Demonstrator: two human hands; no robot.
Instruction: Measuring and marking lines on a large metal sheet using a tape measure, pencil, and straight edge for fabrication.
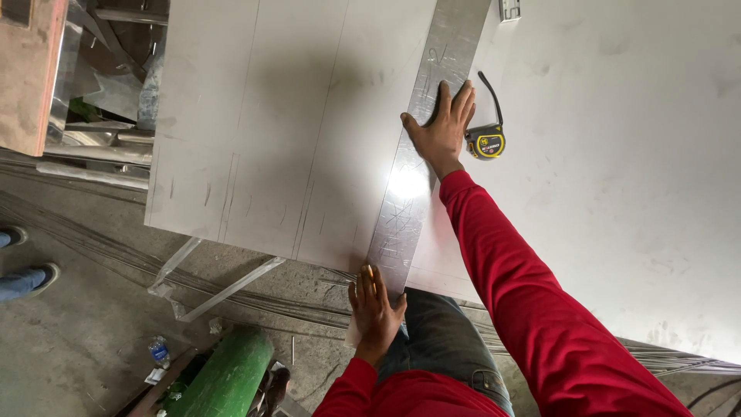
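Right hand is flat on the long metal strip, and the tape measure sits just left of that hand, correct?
Not quite. In the head view the yellow tape measure lies just right of the right hand, on the sheet. The hand does press flat on the long metal strip.

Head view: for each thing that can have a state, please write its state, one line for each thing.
Metal strip: lying flat on the metal sheet, pressed by both hands.
Right hand: open, palm flat on the strip.
Left hand: open, fingers at the strip's near end.
Tape measure: closed, lying on the sheet beside the right hand.
Green cylinder: lying on the floor.
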